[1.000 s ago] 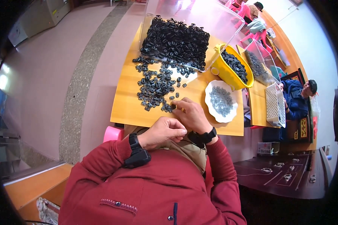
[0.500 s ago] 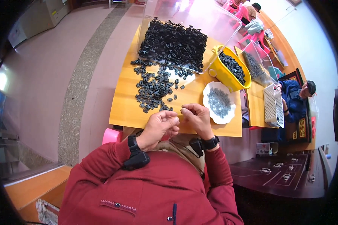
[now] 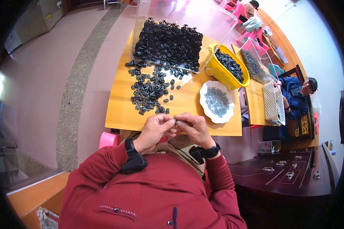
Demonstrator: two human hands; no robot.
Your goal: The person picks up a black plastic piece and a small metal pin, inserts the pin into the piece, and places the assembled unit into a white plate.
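We pinch one small black piece [image 3: 175,121] between our left hand [image 3: 155,131] and right hand [image 3: 193,128], both grips tight on it, at the near edge of the surface [image 3: 187,105], near the loose black pieces [image 3: 150,89].

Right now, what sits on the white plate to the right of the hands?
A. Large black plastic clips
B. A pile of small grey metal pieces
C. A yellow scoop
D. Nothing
B: the white plate holds a pile of small grey pieces, unlike the black parts loose on the table.
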